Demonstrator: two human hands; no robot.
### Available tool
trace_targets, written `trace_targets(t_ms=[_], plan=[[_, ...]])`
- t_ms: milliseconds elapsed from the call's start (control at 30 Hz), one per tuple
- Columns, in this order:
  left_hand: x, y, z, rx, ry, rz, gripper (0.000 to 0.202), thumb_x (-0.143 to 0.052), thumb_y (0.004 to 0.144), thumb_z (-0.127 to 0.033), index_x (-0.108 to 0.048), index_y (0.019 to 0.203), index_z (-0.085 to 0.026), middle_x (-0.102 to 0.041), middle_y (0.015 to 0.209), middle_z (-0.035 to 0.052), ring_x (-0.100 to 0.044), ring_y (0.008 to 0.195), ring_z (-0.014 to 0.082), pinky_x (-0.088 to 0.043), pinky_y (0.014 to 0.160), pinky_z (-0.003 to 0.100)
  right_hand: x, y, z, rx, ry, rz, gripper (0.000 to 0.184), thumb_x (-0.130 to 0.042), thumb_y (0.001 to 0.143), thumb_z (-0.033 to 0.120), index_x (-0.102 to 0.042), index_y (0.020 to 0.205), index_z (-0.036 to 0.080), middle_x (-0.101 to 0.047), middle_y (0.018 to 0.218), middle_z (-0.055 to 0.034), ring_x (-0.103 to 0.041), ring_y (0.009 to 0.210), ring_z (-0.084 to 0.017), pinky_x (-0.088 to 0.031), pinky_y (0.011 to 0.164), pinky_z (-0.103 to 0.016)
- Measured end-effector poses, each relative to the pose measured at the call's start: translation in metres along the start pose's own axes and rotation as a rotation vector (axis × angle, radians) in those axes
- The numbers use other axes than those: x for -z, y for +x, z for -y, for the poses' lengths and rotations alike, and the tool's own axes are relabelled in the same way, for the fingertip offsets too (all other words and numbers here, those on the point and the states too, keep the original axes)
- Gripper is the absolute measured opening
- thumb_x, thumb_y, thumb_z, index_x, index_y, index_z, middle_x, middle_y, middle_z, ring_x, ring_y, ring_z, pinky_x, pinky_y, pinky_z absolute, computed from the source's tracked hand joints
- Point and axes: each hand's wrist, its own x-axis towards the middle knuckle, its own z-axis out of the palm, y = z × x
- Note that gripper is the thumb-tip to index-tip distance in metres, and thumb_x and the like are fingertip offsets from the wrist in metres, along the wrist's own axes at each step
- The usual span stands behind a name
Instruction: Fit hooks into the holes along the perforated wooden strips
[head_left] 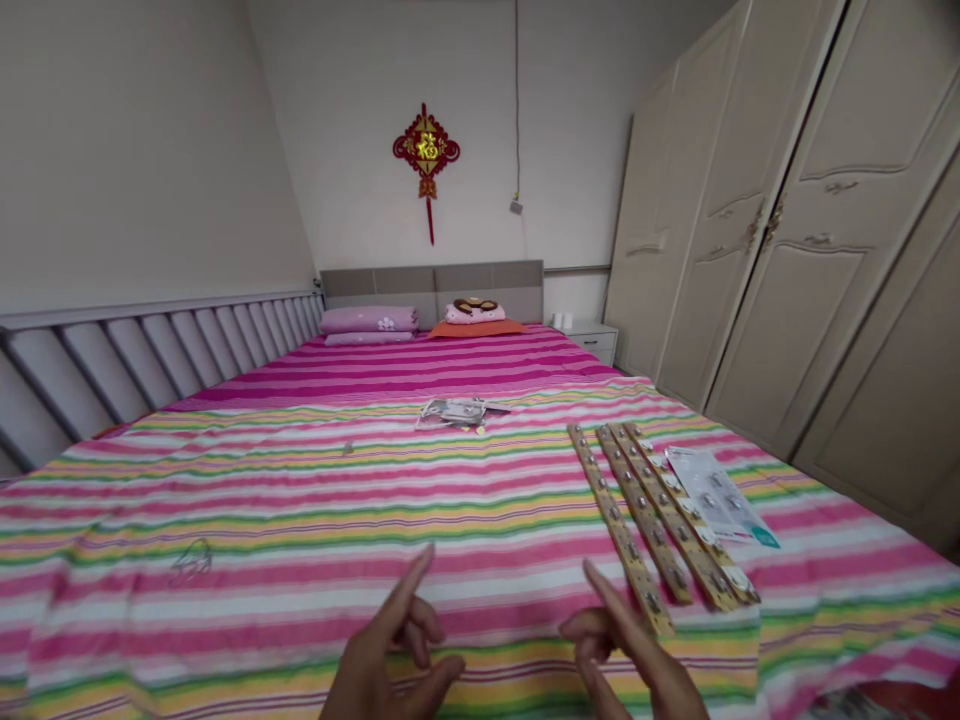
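Observation:
My left hand (pixel 394 645) hovers low over the striped bedspread (pixel 300 600), index finger stretched out, thumb apart, nothing in it. Facing it is my right hand (pixel 626 645), its index finger also extended, other fingers loosely bent and nothing held. Just beyond the right hand lie several long brown strips (pixel 611 510) bearing silvery round pieces in rows. Along the rightmost strip sit white round pieces (pixel 707 537). To its right, a clear plastic packet (pixel 716 495) with a teal corner rests flat, small metal bits showing on it.
Farther up the bed is a small pile of papers or packaging (pixel 454 412). A thin wire tangle (pixel 193 560) lies at the left, and a small grey piece (pixel 348 449) mid-bed. Pillows (pixel 369 320) are by the headboard (pixel 375 285); a railing (pixel 150 340) runs left, wardrobes (pixel 810 250) right.

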Motion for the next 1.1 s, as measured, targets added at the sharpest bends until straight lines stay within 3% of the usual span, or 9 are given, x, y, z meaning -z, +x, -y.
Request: trace_targets(t_ms=[133, 267, 400, 600, 767, 900, 967, 1033, 1100], plan=[[-0.002, 0.002, -0.025, -0.129, 0.044, -0.384, 0.102, -0.075, 0.062, -0.045, -0.025, 0.148, -0.020, -0.058, 0.063, -0.0026, -0.051, 0.056, 0.0170, -0.048, 0.063, 0.031, -0.005, 0.015, 0.024, 0.259, -0.149, -0.113, 0.087, -0.069, 0.075, 0.026, -0.022, 0.149, 0.024, -0.065, 0.073, -0.0015, -0.061, 0.071, -0.021, -0.048, 0.079, -0.035], [-0.012, 0.006, -0.019, -0.120, 0.052, -0.490, 0.105, -0.070, 0.068, -0.044, -0.010, 0.150, -0.017, -0.054, 0.061, -0.0056, -0.050, 0.054, 0.0153, -0.048, 0.063, 0.029, -0.013, 0.027, 0.025, 0.295, -0.205, -0.203, 0.093, -0.066, 0.077, 0.025, -0.011, 0.151, 0.020, -0.055, 0.059, 0.0059, -0.052, 0.054, -0.017, -0.046, 0.065, -0.031], [-0.013, 0.015, 0.011, 0.027, 0.071, -0.406, 0.110, -0.070, 0.064, -0.043, -0.007, 0.150, -0.015, -0.051, 0.057, -0.0077, -0.048, 0.048, 0.0146, -0.044, 0.054, 0.027, -0.018, 0.032, 0.005, 0.153, -0.285, -0.183, 0.083, -0.062, 0.078, 0.030, -0.020, 0.150, 0.018, -0.045, 0.051, 0.0088, -0.042, 0.044, -0.015, -0.035, 0.049, -0.027], [-0.015, 0.020, 0.057, 0.194, 0.113, -0.239, 0.102, -0.068, 0.059, -0.034, -0.023, 0.148, -0.014, -0.052, 0.051, -0.0087, -0.050, 0.044, 0.0152, -0.039, 0.048, 0.026, -0.008, 0.037, -0.049, -0.044, -0.388, -0.043, 0.082, -0.062, 0.070, 0.023, -0.032, 0.146, 0.019, -0.046, 0.046, 0.0097, -0.041, 0.040, -0.015, -0.025, 0.047, -0.027], [-0.021, 0.022, 0.062, 0.182, 0.143, -0.220, 0.100, -0.065, 0.060, -0.032, -0.021, 0.148, -0.014, -0.052, 0.051, -0.0087, -0.050, 0.044, 0.0148, -0.038, 0.048, 0.025, -0.006, 0.040, -0.064, -0.101, -0.358, -0.019, 0.082, -0.060, 0.064, 0.016, -0.039, 0.143, 0.021, -0.047, 0.045, 0.0103, -0.041, 0.041, -0.015, -0.025, 0.048, -0.026], [-0.031, 0.021, 0.062, 0.157, 0.178, -0.224, 0.105, -0.065, 0.061, -0.035, -0.012, 0.150, -0.014, -0.051, 0.051, -0.0090, -0.050, 0.045, 0.0157, -0.039, 0.048, 0.025, -0.005, 0.031, -0.069, -0.115, -0.354, -0.005, 0.064, -0.062, 0.070, 0.025, -0.051, 0.132, 0.018, -0.047, 0.047, 0.0093, -0.043, 0.044, -0.015, -0.029, 0.048, -0.026], [-0.038, 0.017, 0.066, 0.154, 0.182, -0.187, 0.106, -0.065, 0.062, -0.037, -0.011, 0.150, -0.015, -0.051, 0.052, -0.0086, -0.050, 0.045, 0.0158, -0.039, 0.048, 0.025, 0.003, 0.020, -0.078, -0.131, -0.298, -0.083, 0.049, -0.064, 0.073, 0.038, -0.060, 0.118, 0.018, -0.047, 0.049, 0.0080, -0.045, 0.046, -0.015, -0.032, 0.049, -0.027], [-0.046, 0.011, 0.073, 0.155, 0.176, -0.153, 0.101, -0.064, 0.065, -0.040, -0.014, 0.150, -0.017, -0.051, 0.054, -0.0080, -0.050, 0.045, 0.0154, -0.039, 0.048, 0.025, 0.019, 0.006, -0.092, -0.168, -0.223, -0.251, 0.035, -0.062, 0.076, 0.049, -0.065, 0.096, 0.020, -0.051, 0.055, 0.0054, -0.048, 0.053, -0.015, -0.037, 0.053, -0.027], [-0.052, 0.006, 0.081, 0.160, 0.158, -0.130, 0.094, -0.062, 0.067, -0.044, -0.023, 0.148, -0.018, -0.051, 0.056, -0.0071, -0.049, 0.045, 0.0148, -0.039, 0.049, 0.026, 0.040, -0.007, -0.109, -0.229, -0.150, -0.473, 0.035, -0.060, 0.077, 0.057, -0.063, 0.082, 0.022, -0.060, 0.066, 0.0023, -0.053, 0.065, -0.017, -0.040, 0.059, -0.026]])
